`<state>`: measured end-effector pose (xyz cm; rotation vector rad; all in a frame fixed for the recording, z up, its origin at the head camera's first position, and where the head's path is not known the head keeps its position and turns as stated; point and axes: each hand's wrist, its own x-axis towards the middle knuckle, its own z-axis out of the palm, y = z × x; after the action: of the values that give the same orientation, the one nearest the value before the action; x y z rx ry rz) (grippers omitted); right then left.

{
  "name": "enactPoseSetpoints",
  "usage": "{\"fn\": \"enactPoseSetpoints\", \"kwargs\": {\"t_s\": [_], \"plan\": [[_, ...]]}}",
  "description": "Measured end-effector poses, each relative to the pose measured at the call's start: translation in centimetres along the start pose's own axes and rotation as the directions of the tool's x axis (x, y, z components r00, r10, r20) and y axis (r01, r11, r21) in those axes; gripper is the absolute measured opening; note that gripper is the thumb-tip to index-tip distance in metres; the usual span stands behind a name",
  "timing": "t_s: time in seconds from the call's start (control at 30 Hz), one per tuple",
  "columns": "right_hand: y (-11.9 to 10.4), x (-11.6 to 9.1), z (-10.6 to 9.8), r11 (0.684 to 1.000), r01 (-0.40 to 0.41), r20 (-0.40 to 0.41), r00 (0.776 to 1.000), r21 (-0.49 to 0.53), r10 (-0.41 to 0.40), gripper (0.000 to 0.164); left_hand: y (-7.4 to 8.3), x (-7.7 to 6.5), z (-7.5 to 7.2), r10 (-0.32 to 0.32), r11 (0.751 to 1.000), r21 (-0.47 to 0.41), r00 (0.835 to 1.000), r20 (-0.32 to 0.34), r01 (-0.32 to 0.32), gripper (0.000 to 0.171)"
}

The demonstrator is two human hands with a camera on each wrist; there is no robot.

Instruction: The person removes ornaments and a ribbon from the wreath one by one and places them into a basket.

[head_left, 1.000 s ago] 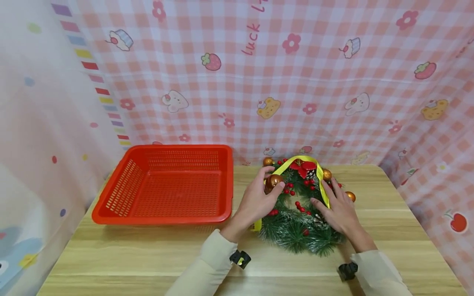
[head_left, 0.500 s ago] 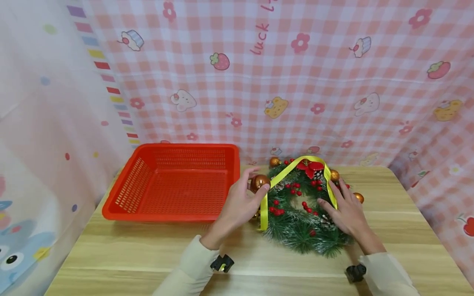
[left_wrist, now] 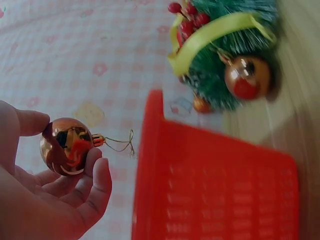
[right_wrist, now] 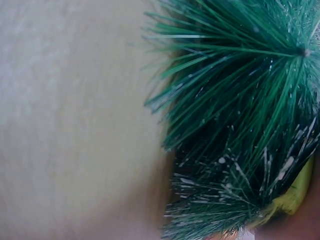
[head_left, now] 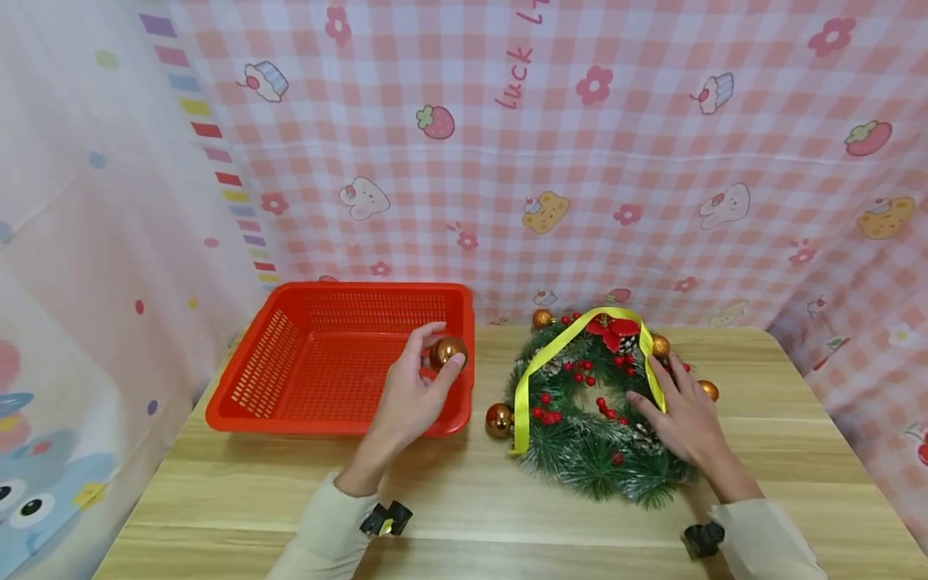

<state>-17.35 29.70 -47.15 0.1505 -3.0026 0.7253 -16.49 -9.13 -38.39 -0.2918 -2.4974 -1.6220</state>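
My left hand [head_left: 406, 403] pinches a shiny copper-coloured Christmas ball [head_left: 448, 353] between thumb and fingers, above the right side of a red plastic basket [head_left: 221, 407]. In the left wrist view, a thin gold cord loop [left_wrist: 120, 145] trails from the ball's cap. A green Christmas wreath [head_left: 580, 463] with red berries, pinecones and a red flower lies to the right. Relaxed fingers of my right hand [head_left: 685, 423] rest on its right side, touching the yellow ribbon [head_left: 554, 348]. Only green needles and a bit of ribbon show clearly in the right wrist view.
Another shiny ball [head_left: 499, 420] hangs at the wreath's left edge. Glittery gold balls [head_left: 660, 346] sit around its far and right edges. The wooden table [head_left: 536, 540] meets a pink checked cloth [head_left: 464, 169] behind.
My left hand has moved left with the ball, away from the wreath and over the basket. The ball at the wreath's left edge is now uncovered. My right hand has stayed on the wreath.
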Motion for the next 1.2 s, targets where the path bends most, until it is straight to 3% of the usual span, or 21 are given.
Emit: {"fn": "enactPoseSetpoints", "kwargs": {"t_s": [0.6,1.2], "plan": [[-0.2,0.0,0.0,1.000,0.002,0.005,1.000,0.003,-0.002,0.081,-4.6,-0.1,-4.8,-0.114,0.988,0.094,0.990,-0.087,0.122,0.049],[-0.2,0.0,0.1,1.000,0.007,0.002,1.000,0.000,-0.007,0.080,-5.9,0.0,-4.7,-0.159,0.976,0.127,0.978,-0.136,0.176,0.051]]}}
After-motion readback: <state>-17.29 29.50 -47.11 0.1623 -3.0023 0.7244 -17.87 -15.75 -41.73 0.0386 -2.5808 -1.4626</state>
